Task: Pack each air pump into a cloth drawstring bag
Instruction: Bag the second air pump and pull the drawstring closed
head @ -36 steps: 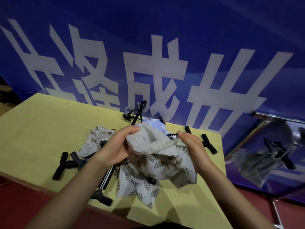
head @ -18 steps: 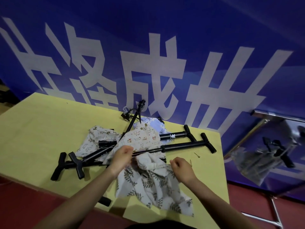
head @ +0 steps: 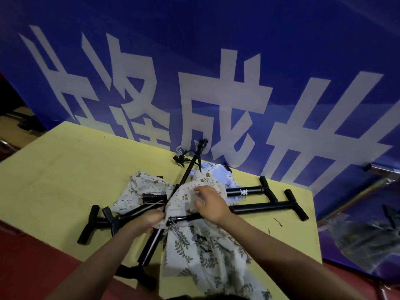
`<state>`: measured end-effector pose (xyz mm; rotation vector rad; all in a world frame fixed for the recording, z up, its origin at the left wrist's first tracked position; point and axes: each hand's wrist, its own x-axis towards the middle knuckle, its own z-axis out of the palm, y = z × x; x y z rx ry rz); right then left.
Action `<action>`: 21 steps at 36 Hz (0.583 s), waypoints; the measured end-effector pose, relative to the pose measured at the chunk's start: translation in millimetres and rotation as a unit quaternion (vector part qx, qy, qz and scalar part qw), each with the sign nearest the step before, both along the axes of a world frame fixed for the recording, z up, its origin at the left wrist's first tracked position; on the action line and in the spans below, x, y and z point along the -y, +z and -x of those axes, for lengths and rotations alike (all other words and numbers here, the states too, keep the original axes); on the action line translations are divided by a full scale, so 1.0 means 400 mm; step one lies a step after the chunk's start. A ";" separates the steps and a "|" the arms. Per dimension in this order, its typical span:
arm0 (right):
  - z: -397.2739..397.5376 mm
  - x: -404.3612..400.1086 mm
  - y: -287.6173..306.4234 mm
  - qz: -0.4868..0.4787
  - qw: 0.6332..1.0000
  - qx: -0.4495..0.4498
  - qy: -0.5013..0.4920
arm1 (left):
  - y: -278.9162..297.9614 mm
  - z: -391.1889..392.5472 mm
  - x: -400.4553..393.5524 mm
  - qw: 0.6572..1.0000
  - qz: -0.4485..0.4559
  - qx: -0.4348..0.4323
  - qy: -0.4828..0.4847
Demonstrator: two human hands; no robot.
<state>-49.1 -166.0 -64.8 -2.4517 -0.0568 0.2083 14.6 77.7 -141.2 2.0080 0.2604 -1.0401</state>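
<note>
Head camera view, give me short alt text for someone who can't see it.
Two hands work at a pile of cloth drawstring bags and black air pumps on a yellow table; the right hand pinches an animal-print bag, the left hand grips its edge. Blue banner behind.

A pale yellow-green rectangular tabletop [head: 56, 169] carries matte black T-handled air pumps [head: 266, 205], a cream cloth bag printed with grey-green leaves [head: 207, 256] and a cream cloth bag with small animal motifs [head: 138, 187]; behind hangs a blue banner with white characters [head: 216, 61].
</note>
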 end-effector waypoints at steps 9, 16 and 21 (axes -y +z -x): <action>-0.092 -0.003 -0.077 0.128 0.980 -0.070 0.137 | 0.137 0.028 0.054 0.992 0.119 0.006 -0.032; -0.076 0.042 -0.145 0.089 0.988 -0.033 0.125 | 0.128 0.039 0.022 0.990 0.091 0.102 -0.041; -0.076 0.035 -0.128 0.049 0.994 -0.038 0.094 | 0.158 0.042 0.013 0.980 0.072 0.174 -0.063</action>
